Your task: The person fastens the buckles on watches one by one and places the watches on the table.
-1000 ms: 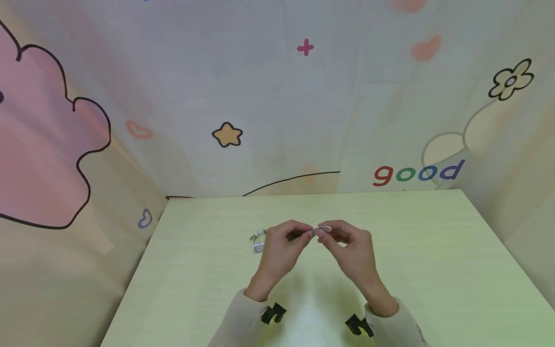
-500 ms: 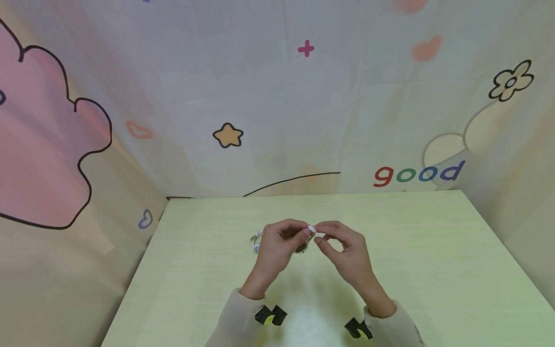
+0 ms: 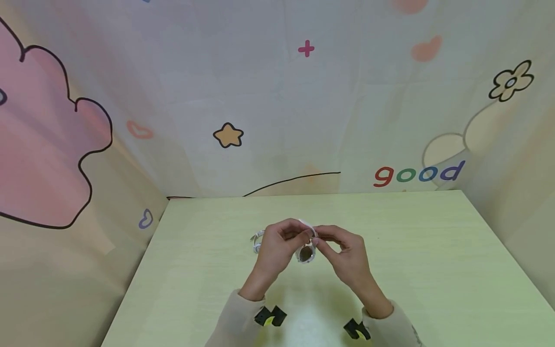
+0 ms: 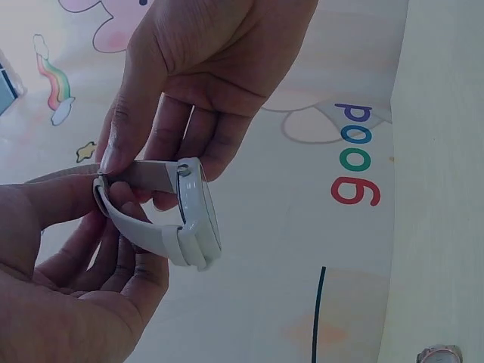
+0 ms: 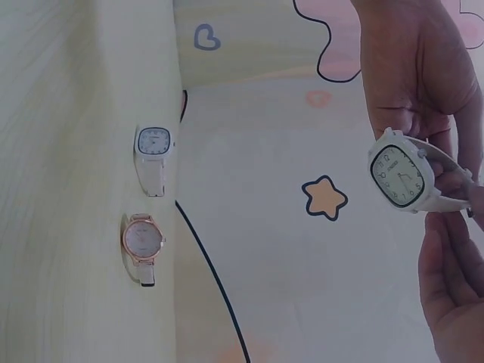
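Observation:
A white wristwatch hangs from the fingertips of both hands, above the table, its dark back toward the head camera. My left hand pinches its strap near the buckle. My right hand pinches the strap at the same place from the other side. In the left wrist view, the strap forms a loop, and its loose end passes between finger and thumb at the buckle. The right wrist view shows the watch's rounded-square dial. Fingers partly hide where the two strap ends meet.
On the pale table, a second white square watch and a rose-gold round watch lie side by side. In the head view, a watch is partly behind the left hand. A printed cloth backdrop rises behind and beside the table.
The watch case, hidden by the hands a second ago, now hangs below the fingers. The white strap end now points up and left. My right hand has shifted slightly left.

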A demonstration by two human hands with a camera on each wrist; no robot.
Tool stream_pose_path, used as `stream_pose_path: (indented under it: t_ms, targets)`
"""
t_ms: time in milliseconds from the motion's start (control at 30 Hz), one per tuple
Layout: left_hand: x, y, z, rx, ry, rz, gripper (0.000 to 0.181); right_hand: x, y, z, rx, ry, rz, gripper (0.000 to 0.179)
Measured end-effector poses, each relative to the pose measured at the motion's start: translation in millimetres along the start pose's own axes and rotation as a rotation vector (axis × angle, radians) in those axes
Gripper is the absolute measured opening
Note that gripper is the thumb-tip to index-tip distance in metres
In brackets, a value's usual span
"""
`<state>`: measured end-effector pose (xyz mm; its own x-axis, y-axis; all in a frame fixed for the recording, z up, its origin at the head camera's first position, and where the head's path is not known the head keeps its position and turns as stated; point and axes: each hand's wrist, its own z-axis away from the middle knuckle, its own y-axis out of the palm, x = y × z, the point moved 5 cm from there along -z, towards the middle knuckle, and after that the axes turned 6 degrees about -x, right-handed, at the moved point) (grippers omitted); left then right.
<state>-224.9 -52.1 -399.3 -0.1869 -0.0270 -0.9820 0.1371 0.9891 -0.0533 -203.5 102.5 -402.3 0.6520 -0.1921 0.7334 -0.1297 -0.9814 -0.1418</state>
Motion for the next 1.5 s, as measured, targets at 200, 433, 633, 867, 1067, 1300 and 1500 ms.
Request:
stream_pose_path:
  t_ms: [200,433,633,867,1067,1300,1500]
  targets:
    - [-3.0,-2.3,1.3,0.065,0.058,-0.032,0.016,-1.6,-4.4,-0.8,-0.013,-0.020,0.037,0.028]
    - [-10.2,-0.4,6.4,0.128,0.134,0.006,0.026,1.4,-9.2,-0.7,-0.043,-0.031,0.007,0.023]
    - [-10.1,1.1,9.8,0.073,0.099,-0.049,0.021,1.8,-8.8,1.0,-0.071,0.004,-0.002,0.019]
    - [-2.6,4.8,10.2,0.088,0.056,-0.198,0.016,2.4,-12.2,1.0,-0.125,-0.020,0.145,0.018]
    - [-2.7,6.1,11.0,0.044,0.100,-0.234,0.014,5.3,-10.1,2.0,-0.128,-0.106,0.132,0.022]
    - [-3.8,5.2,11.9,-0.017,0.158,-0.290,0.012,4.1,-9.0,2.2,-0.105,-0.111,0.142,0.024]
    - [-6.0,2.9,13.6,-0.045,0.243,-0.271,0.014,2.8,-8.6,0.3,-0.076,-0.083,0.124,0.025]
